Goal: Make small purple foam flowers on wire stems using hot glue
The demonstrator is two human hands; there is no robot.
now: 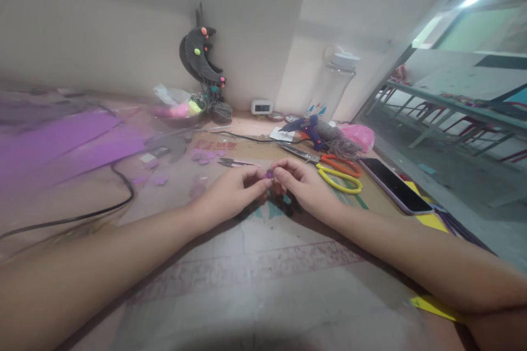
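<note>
My left hand (234,189) and my right hand (302,184) meet over the middle of the table. Their fingertips pinch a small purple piece (268,174) between them. The piece is tiny and partly hidden by my fingers. Both forearms rest on the cardboard-covered table (263,263). Several small purple cut-outs (206,156) lie just beyond my left hand, beside small metal snips (233,163).
Yellow and orange scissors (340,173) lie right of my right hand, then a dark phone (397,185). A blue glue gun (308,129), grey yarn (340,142), a water bottle (333,88), purple foam sheets (61,145) and a black cable (119,192) surround the work area.
</note>
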